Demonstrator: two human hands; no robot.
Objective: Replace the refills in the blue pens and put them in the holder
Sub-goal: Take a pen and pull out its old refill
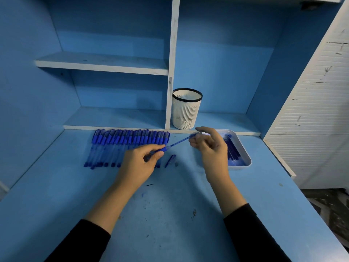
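So the left hand [139,163] grips the blue pen [178,142] at its grip end and the right hand [209,148] pinches the far end, above the desk [170,205] near its back edge. I'd pull straight along the barrel, no bending. The refills [233,150] are in the tray [247,157] just beside, and the holder [186,112] is behind.

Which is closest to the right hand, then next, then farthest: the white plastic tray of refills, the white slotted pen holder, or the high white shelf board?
1. White plastic tray of refills, right beside the right hand.
2. White slotted pen holder, farther back, behind the hand.
3. High white shelf board, far up on the left.
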